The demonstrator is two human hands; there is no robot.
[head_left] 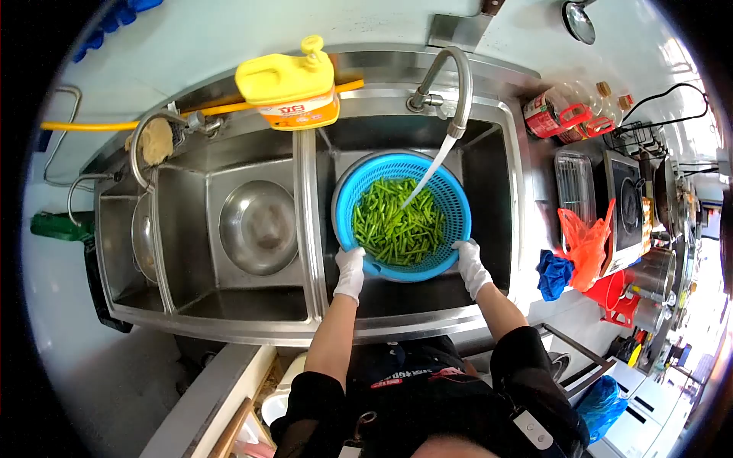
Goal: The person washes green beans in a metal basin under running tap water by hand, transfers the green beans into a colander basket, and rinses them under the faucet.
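My left hand [350,272], in a white glove, is closed on the lower left rim of a blue plastic colander [456,200]. The white-gloved right hand [473,269] grips the same rim at the lower right. Inside the colander lies a heap of cut green beans [397,225]. A stream of water [429,171] falls onto them from the curved metal faucet [463,80] above. The colander is in the right basin of a steel sink [489,282]. Fingertips of both hands are partly hidden at the rim.
A metal bowl [259,227] sits in the middle basin. On the ledge behind stands a yellow detergent jug [289,88]. To the right are oil bottles [557,114], a wire basket [574,183], an orange plastic bag [586,243] and a blue cloth [554,275].
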